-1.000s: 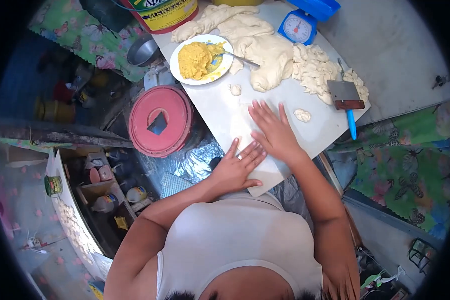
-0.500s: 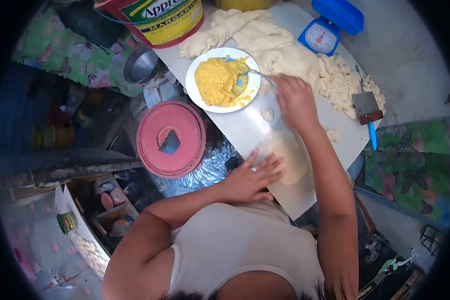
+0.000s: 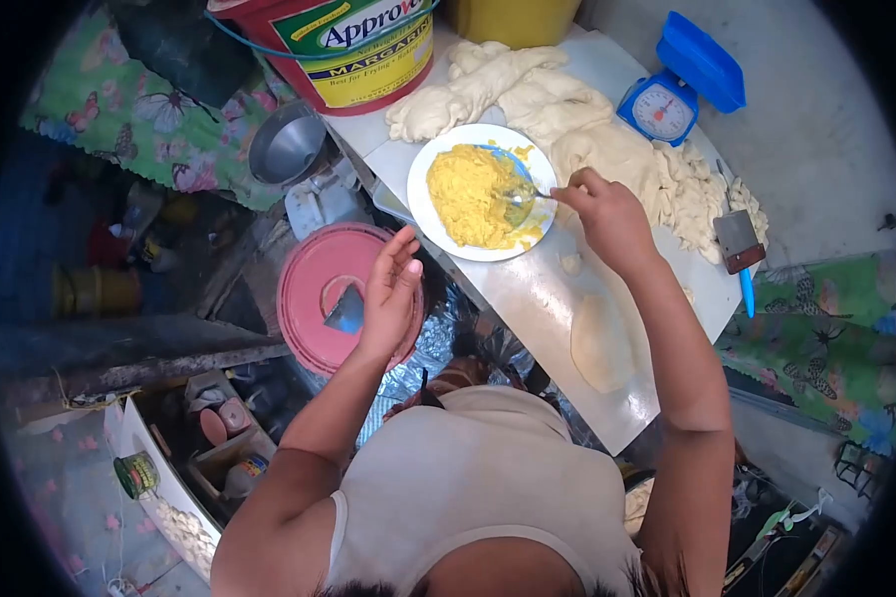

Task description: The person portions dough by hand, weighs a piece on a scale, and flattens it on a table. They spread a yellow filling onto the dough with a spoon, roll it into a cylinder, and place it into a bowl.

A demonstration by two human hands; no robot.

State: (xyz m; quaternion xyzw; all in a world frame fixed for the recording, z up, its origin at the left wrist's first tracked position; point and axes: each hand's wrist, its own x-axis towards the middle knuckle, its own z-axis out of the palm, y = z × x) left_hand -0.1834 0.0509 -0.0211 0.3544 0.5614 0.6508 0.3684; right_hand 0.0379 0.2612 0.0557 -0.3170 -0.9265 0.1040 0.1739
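Observation:
On the table's left part rests a white plate [image 3: 423,214] with a mound of yellow paste [image 3: 465,194]. My right hand [image 3: 607,219] grips the handle of a metal spoon [image 3: 528,194], whose head is in the paste at the plate's right side. My left hand [image 3: 390,294] is raised above the red lid [image 3: 304,298], left of the plate, fingers apart and holding nothing. A flat oval of dough [image 3: 602,343] lies on the table below my right hand. Behind the plate spreads a large mass of dough [image 3: 587,129].
A margarine bucket [image 3: 353,60] and a yellow container [image 3: 513,20] stand at the back. A blue scale [image 3: 662,107] is at the back right. A scraper [image 3: 737,239] lies at the table's right edge [image 3: 712,308]. A metal bowl [image 3: 287,144] sits left of the table.
My left hand has lifted off the table edge beside the flat dough and moved up and left. The spoon head has shifted in the paste. The whole view has shifted slightly.

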